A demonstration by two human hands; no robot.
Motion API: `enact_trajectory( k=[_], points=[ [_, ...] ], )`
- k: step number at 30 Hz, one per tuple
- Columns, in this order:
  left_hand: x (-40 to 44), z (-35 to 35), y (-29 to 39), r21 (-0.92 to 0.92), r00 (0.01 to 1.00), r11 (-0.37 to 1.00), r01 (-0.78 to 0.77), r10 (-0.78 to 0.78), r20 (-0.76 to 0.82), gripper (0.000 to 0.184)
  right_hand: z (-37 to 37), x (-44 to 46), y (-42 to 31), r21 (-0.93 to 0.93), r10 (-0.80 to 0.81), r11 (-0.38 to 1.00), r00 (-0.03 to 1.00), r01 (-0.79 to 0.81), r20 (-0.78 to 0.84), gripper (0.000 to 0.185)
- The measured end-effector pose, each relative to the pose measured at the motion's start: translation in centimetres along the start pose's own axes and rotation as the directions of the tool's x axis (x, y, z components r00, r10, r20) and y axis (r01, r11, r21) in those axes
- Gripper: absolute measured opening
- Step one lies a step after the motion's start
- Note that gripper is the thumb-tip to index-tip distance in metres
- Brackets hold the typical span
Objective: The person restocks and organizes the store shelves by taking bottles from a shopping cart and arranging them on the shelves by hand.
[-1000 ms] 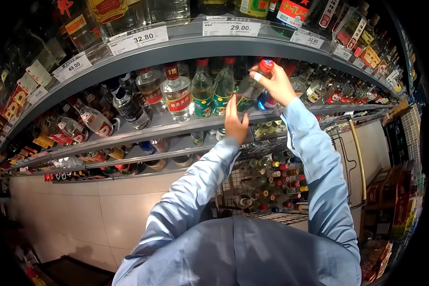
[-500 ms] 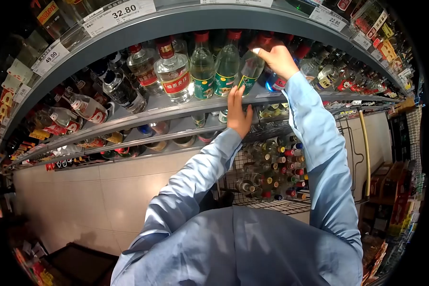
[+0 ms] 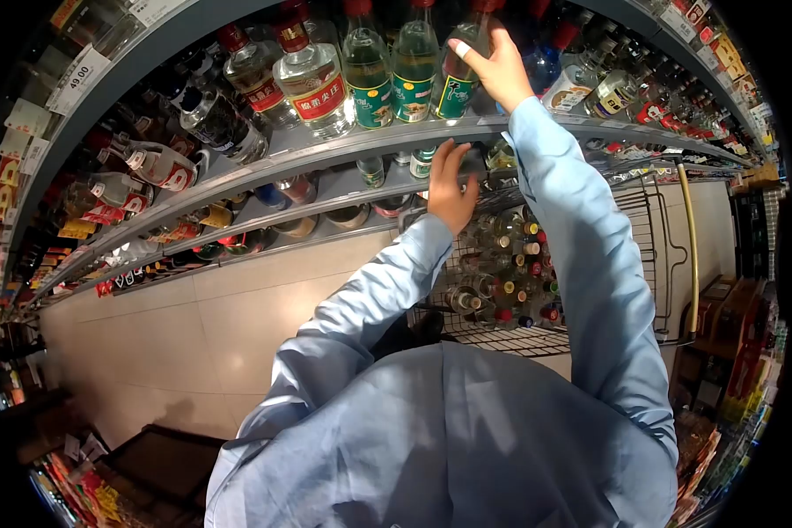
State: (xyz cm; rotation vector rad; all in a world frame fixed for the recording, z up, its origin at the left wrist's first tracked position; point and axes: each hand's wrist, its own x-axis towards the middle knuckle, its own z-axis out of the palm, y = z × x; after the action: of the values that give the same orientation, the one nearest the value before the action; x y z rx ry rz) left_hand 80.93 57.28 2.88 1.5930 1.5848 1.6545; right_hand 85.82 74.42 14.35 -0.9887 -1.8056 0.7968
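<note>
Clear bottles with green labels and red caps stand in a row on the shelf. My right hand (image 3: 495,72) is at the rightmost green-label bottle (image 3: 458,84), thumb across its shoulder and fingers along its far right side. That bottle is upright at the shelf's front. To its left are two matching bottles, the nearer one (image 3: 414,75) close beside it. My left hand (image 3: 451,189) hangs just below the shelf's front edge (image 3: 361,139), fingers slightly apart, holding nothing.
A wire shopping cart (image 3: 493,339) holding several bottles (image 3: 510,264) stands below my arms. Red-label bottles (image 3: 317,92) stand left on the shelf, and a blue bottle (image 3: 541,62) is to the right. Price tags (image 3: 77,79) line the upper shelf edge.
My left hand has come away from the rightmost green-label bottle and dropped below the shelf edge. My right hand sits lower on that bottle, off its cap. The view has tilted down.
</note>
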Motion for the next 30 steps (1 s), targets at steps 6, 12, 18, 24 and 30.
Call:
enact_trajectory(
  k=[6,12,18,24,30],
  points=[
    [-5.2,-1.6,0.3,-0.01,0.956,0.985,0.173,-0.165,0.244,0.029,-2.5,-6.5,1.1,0.274,0.011,0.962,0.995,0.015,-0.095,0.043],
    [-13.9,-2.5,-2.3,0.015,0.77,0.892,0.451,-0.398,0.499,0.019,-6.3,-24.3,5.6,0.392,0.488,0.757,0.851,-0.523,0.192,0.021],
    [-21.2,-3.2,-3.2,0.116,0.619,0.826,0.552,-0.499,0.606,0.017,-7.8,-41.3,9.2,0.419,0.742,0.496,0.622,-0.76,0.25,0.014],
    [-25.5,-3.1,-4.7,0.088,0.6,0.793,0.602,-0.523,0.606,0.016,-8.0,-47.8,12.2,0.029,0.749,0.604,0.58,-0.797,0.32,0.015],
    [-26.7,-3.8,-2.3,0.241,0.561,0.802,0.546,-0.565,0.605,0.013,-5.5,-47.8,11.8,-0.255,0.627,0.777,0.74,-0.576,0.241,0.049]
  ],
)
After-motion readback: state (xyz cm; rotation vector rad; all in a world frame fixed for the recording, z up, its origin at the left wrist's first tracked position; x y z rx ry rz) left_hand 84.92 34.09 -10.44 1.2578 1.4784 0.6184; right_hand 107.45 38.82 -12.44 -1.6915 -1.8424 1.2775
